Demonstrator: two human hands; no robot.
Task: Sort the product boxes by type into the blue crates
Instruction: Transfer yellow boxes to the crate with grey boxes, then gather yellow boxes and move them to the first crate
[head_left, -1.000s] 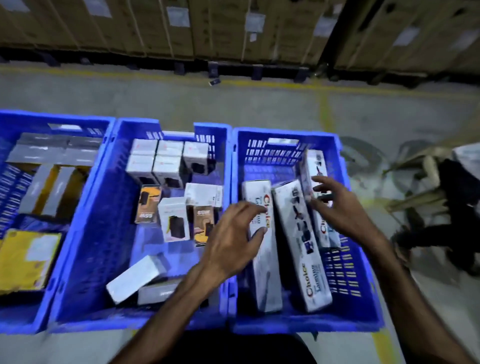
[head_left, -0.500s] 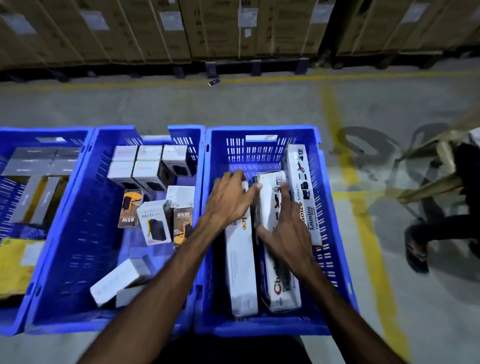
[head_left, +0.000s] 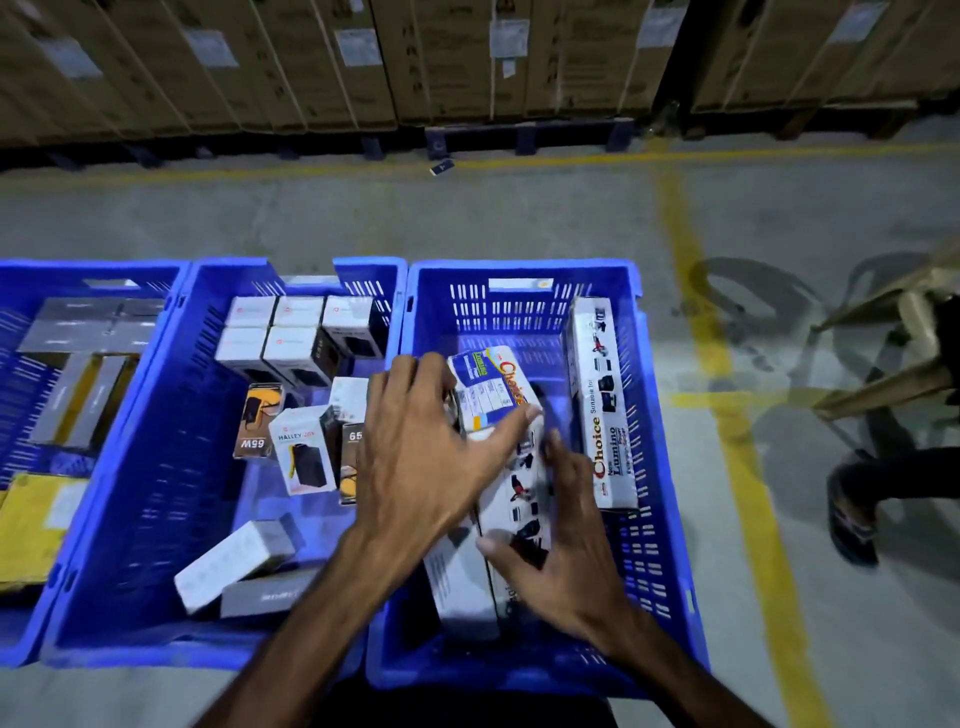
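Hands are working inside the right crate: left hand gripping the far end of a long box, right hand grasping its near part

— What could you read?
— I read "Choice" and "Lumino" on the long white box at the right wall, "Choice" on the tilted box.
— Anything else?
— "HALLEY" on a small white box, "65W" upside down on the orange-black one.

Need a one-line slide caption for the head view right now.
Both hands, left hand and right hand, handle long white Choice boxes in the right blue crate; another box leans against its wall.
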